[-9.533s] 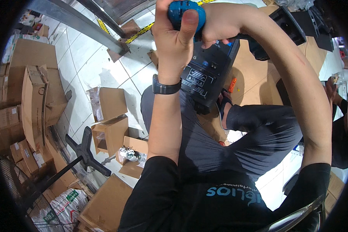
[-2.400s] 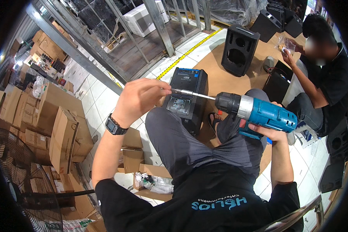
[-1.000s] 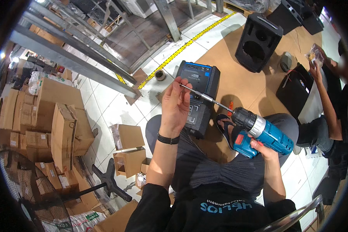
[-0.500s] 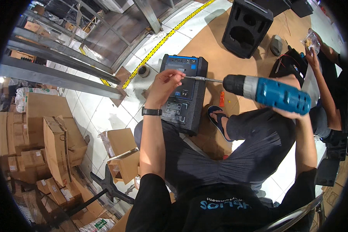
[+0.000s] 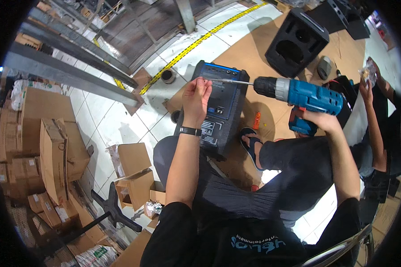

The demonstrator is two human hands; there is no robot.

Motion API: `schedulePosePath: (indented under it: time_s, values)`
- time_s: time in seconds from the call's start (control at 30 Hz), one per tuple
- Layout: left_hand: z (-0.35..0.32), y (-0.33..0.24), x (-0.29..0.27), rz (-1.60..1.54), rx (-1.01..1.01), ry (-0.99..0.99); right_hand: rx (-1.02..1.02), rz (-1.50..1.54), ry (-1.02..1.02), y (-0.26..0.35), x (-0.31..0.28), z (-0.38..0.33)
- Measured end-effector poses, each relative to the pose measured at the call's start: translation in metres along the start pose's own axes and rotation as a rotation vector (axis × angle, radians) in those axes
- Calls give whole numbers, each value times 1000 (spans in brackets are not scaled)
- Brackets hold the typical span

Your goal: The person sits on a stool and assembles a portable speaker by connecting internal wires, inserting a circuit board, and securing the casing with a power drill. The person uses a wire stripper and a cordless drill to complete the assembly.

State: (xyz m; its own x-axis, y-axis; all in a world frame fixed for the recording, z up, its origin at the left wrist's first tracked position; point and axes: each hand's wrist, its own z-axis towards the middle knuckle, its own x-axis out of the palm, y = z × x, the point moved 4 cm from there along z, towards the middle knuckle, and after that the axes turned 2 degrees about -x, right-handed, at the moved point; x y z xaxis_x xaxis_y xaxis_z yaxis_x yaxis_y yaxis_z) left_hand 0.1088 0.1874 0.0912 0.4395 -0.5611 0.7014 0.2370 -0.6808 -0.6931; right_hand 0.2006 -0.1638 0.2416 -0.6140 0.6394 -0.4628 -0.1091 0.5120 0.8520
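Observation:
In my right hand (image 5: pixel 321 121) is a teal cordless drill (image 5: pixel 316 95), fingers wrapped round its handle, held sideways with the chuck toward my left. A long silver driver bit (image 5: pixel 234 82) reaches out from the chuck. My left hand (image 5: pixel 196 100) is closed in a pinch at the far end of the bit; what the fingertips hold there is too small to make out. Underneath lies a black speaker cabinet (image 5: pixel 236 107), its blue-edged panel (image 5: pixel 220 95) with sockets facing up, in front of my left knee.
Brown sheeting (image 5: pixel 249 53) covers tiles ahead, carrying an open speaker shell (image 5: pixel 296 44) and an orange tube (image 5: pixel 257 120). A co-worker's hands (image 5: pixel 367 89) hold a clear bag at right. Metal rails (image 5: pixel 71 69) and cardboard boxes (image 5: pixel 49 120) stand at left. A tape roll (image 5: pixel 168 76) lies near yellow tape.
The drill has turned in my right hand, so its handle and red trigger area now show. My left hand stays at the bit's tip. The whole view has shifted a little.

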Motion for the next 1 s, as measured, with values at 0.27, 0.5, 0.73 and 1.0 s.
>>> schedulePosePath:
  time_s: [0.27, 0.5, 0.73, 1.0]
  values:
    - [1, 8, 1, -237, -40, -4, 2, 159, 71, -27, 20, -2]
    - [0, 1, 4, -305, -17, 72, -70, 181, 26, -18, 30, -1]
    - [-1, 2, 6, -295, -36, 24, 37, 166, 37, -23, 32, -1]
    - [-2, -2, 9, -315, -5, 59, 15, 248, 13, -18, 35, -2]
